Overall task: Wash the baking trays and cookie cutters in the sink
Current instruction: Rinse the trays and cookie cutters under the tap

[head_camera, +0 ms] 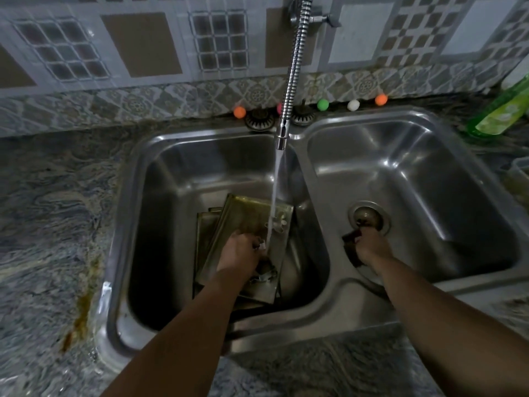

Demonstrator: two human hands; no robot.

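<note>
Head view. Double steel sink point(323, 305). The baking trays point(243, 222) lie stacked and tilted in the left basin, under running water point(276, 196) from the flexible faucet point(294, 67). The left hand point(239, 252) is closed over a small metal piece, apparently a cookie cutter point(261, 244), at the stream; more cutters point(266, 272) lie just nearer on the top tray. The right hand point(372, 247), in the right basin near the drain point(367, 217), grips a dark scouring pad point(351, 242).
</note>
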